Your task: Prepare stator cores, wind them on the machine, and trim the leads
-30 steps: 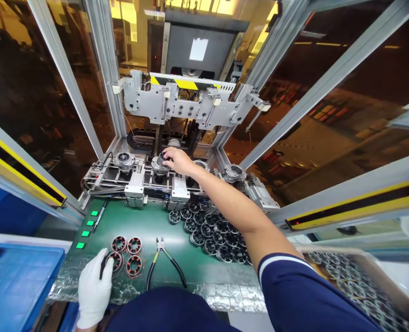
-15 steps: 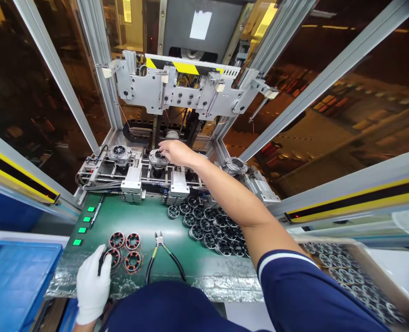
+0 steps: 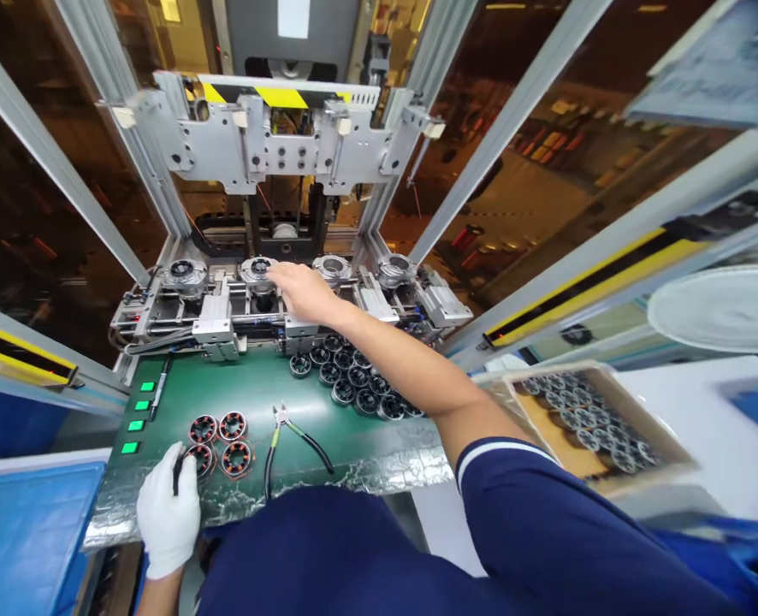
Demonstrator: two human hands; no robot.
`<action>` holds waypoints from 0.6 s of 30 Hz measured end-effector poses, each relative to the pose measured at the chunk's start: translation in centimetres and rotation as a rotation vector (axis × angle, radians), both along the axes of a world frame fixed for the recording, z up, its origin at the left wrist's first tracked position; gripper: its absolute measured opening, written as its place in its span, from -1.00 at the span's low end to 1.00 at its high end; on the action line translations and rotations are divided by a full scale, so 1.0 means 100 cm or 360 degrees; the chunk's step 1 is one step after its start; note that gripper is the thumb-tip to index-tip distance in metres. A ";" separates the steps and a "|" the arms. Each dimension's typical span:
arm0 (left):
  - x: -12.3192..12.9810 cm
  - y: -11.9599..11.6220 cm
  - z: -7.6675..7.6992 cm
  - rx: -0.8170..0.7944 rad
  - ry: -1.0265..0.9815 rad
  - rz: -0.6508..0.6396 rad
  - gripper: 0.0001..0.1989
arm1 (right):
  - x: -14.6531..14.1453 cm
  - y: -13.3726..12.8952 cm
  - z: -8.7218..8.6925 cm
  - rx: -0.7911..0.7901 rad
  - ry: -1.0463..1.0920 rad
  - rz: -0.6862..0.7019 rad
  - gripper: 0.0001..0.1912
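My left hand (image 3: pixel 168 513), in a white glove, rests at the near left of the green bench. Its thumb and fingers close around a small dark thing, mostly hidden. Right beside it are several ring-shaped stators (image 3: pixel 234 459) with copper-coloured windings. My bare right hand (image 3: pixel 305 291) reaches across to the second round metal fixture (image 3: pixel 251 275). A black slotted stator core (image 3: pixel 261 266) sits in that fixture. The fingertips are at the fixture's right edge, stretched out, and no object shows in them.
Side cutters (image 3: pixel 281 417) lie mid-bench. Black-cored rings (image 3: pixel 344 392) cluster under my right forearm. Fixtures line the back: one with a core (image 3: pixel 182 272), plus two more (image 3: pixel 333 269) on the right. A metal press plate (image 3: pixel 282 145) hangs above. A box of rings (image 3: pixel 680 479) stands at right.
My right hand has drawn slightly off the core, toward the fixture's right side, uncovering the core. My left hand stays beside the wound stators. The whole view has shifted to the right.
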State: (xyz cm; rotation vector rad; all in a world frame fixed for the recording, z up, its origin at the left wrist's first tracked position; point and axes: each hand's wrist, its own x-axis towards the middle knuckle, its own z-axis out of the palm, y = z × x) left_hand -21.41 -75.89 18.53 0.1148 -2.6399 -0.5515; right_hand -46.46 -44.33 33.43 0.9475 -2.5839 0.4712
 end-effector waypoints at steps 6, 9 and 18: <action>-0.002 0.006 0.005 -0.0015 -0.0018 0.0017 -0.52 | 0.134 0.059 -0.044 -0.0329 0.0091 -0.0152 -0.72; -0.003 0.008 0.006 -0.0026 -0.0048 0.0038 -0.51 | 0.177 0.080 -0.080 -0.0274 -0.0029 -0.0291 -0.79; -0.005 0.006 0.005 -0.0064 -0.0123 0.0039 -0.51 | 0.202 0.074 -0.114 -0.0074 -0.0273 -0.0388 -0.82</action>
